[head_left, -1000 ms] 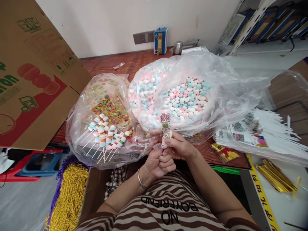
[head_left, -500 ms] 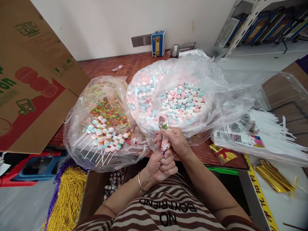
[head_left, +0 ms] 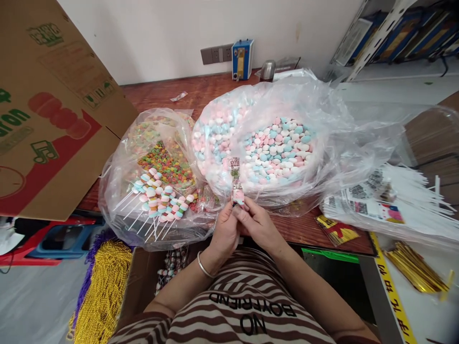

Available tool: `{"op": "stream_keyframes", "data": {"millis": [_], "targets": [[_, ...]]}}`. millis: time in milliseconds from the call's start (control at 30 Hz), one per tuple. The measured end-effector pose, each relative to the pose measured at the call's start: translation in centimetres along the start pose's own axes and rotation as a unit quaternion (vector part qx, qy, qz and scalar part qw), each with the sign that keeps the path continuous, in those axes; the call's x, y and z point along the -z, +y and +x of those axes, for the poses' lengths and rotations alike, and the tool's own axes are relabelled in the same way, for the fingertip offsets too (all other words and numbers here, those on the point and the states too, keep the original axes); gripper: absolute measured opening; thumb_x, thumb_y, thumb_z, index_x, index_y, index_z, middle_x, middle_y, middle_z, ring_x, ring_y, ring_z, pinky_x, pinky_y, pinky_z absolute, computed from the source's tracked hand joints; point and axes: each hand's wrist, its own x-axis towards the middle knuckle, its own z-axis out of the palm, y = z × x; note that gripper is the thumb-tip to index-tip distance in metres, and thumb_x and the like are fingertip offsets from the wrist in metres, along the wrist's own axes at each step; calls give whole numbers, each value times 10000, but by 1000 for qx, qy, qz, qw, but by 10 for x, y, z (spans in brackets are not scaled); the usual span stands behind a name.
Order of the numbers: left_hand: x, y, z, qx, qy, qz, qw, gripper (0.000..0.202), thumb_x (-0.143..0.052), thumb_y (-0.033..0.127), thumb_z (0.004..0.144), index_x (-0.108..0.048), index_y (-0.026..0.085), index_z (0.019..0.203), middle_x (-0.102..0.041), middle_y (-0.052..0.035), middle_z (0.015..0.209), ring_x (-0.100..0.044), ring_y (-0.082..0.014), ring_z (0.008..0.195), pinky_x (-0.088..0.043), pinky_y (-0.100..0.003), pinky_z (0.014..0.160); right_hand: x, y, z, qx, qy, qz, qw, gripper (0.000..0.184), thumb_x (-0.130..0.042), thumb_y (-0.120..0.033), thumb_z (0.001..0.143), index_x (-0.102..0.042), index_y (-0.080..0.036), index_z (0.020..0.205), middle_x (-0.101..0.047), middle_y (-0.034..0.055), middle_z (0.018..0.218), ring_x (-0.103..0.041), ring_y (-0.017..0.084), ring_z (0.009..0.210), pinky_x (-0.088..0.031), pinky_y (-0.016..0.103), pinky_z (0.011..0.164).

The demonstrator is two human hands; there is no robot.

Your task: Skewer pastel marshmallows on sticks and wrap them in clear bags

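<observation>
My left hand [head_left: 225,232] and my right hand [head_left: 258,224] meet in front of my chest, both closed round a candy skewer in a clear printed sleeve [head_left: 236,184] that stands upright between them. Just beyond it lies a big plastic bag of pink, blue and white candies [head_left: 278,150]. To the left, a second bag holds multicoloured small candies [head_left: 167,165] and several finished candy skewers on white sticks [head_left: 158,198].
A large cardboard box [head_left: 46,114] leans at the left. Printed wrapper sleeves [head_left: 373,203] lie at the right, with gold twist ties [head_left: 412,265] below them. Gold and purple strands [head_left: 102,286] hang at the lower left. A blue device [head_left: 241,58] stands by the wall.
The sleeved skewer has moved slightly left and up between my hands, and my fingers have shifted their grip lower on it. The view has tilted a little.
</observation>
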Motion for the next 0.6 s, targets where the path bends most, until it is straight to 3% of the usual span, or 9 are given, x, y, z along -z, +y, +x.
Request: {"op": "stream_keyframes", "data": {"millis": [100, 167, 267, 367, 467, 600], "targets": [[13, 8, 4, -33, -43, 159, 986, 285, -700, 441, 880, -714, 183, 1001, -731, -45, 992, -645, -180, 958, -480, -303, 937, 8, -1, -1, 11, 54, -37, 998, 262, -484, -403, 989, -650, -200, 1005, -681, 27, 941, -609, 203, 930, -477, 305, 847], [20, 14, 7, -53, -22, 191, 980, 310, -701, 431, 884, -705, 195, 1086, -735, -63, 1081, -650, -199, 1038, -469, -322, 978, 16, -4, -1, 22, 77, -78, 994, 257, -459, -380, 997, -637, -199, 962, -664, 22, 889, -596, 190, 870, -458, 290, 804], [23, 19, 11, -53, 9, 101, 993, 445, -749, 459, 839, -667, 219, 1205, -728, -73, 1172, -657, -206, 1097, -477, -334, 996, 22, -8, -2, 39, 37, -146, 988, 273, -443, -349, 999, -579, -201, 814, -575, -10, 727, -515, 154, 698, -395, 260, 669], [18, 21, 13, 0, -35, -3, 999, 500, -811, 446, 779, -670, 196, 1189, -760, -92, 1089, -688, -236, 1071, -504, -373, 981, 16, -7, -7, 34, -10, -178, 983, 278, -453, -341, 993, -543, -204, 769, -530, -27, 669, -452, 135, 621, -338, 252, 602], [14, 22, 13, -4, -25, -55, 998, 435, -818, 412, 780, -672, 186, 1121, -779, -89, 980, -713, -244, 1030, -530, -383, 945, 7, -2, -16, 16, -5, -181, 983, 290, -445, -350, 1006, -526, -208, 767, -516, -33, 650, -451, 131, 602, -327, 252, 590], [10, 20, 11, 28, -28, -70, 997, 475, -843, 395, 749, -677, 175, 1136, -782, -97, 1003, -728, -238, 1000, -549, -355, 904, -1, 2, -22, 13, 21, -167, 986, 292, -395, -349, 1030, -533, -214, 811, -517, -33, 644, -471, 135, 587, -346, 259, 593]]}}
